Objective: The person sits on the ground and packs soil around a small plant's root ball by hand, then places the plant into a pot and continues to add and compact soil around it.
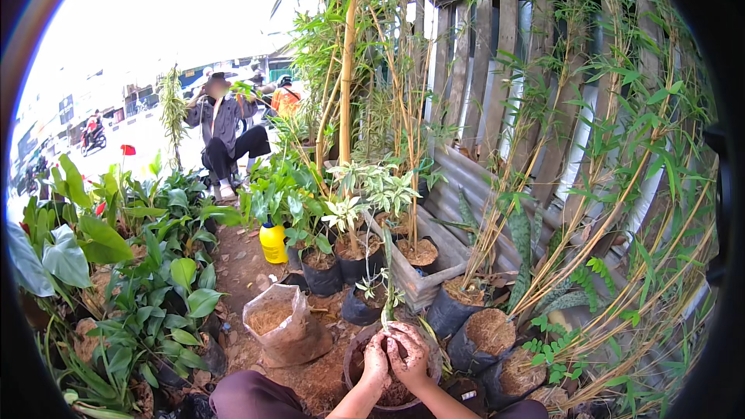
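Both of my hands, smeared with dark soil, are cupped together over a round pot (353,361) between my knees. My left hand (376,357) and my right hand (408,350) close around the base of an upright plant stem (386,308), whose root end is hidden by the fingers. Dark soil (396,394) shows inside the pot beneath my hands. Just left of the pot stands an open plastic sack (288,329) filled with brown fibrous material (269,317).
Black plant bags (321,277) and a planter box (422,291) stand ahead. Soil-filled bags (490,331) and bamboo stems line the right. Dense leafy plants (157,297) fill the left. A yellow bottle (273,243) stands beyond the sack. Another person (224,122) sits farther back near the road.
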{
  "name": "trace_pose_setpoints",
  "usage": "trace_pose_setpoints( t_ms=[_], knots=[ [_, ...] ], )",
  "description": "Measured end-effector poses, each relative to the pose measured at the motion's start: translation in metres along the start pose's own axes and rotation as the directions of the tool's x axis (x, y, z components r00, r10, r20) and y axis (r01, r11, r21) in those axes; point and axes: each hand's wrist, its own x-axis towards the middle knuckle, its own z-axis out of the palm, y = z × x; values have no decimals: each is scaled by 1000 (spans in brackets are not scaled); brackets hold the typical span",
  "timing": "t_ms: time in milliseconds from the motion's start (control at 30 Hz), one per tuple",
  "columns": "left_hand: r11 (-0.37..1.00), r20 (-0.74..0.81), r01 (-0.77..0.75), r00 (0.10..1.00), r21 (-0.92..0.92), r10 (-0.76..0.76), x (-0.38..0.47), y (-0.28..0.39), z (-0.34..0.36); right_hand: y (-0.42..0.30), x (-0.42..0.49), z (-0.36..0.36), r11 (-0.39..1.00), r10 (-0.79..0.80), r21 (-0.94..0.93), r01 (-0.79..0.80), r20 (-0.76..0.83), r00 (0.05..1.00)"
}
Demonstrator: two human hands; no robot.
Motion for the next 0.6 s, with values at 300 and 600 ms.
trace_pose_setpoints(
  t_ms=[300, 600],
  knots=[
    [994, 254, 24, 967, -105, 4, 8, 0, -4, -6, -7, 4, 915, 302, 301, -268, -72, 950],
    [989, 138, 57, 990, -137, -38, 16, -8, -6, 0, -1, -12, 963, -100, -226, 149, 215, 971]
  ],
)
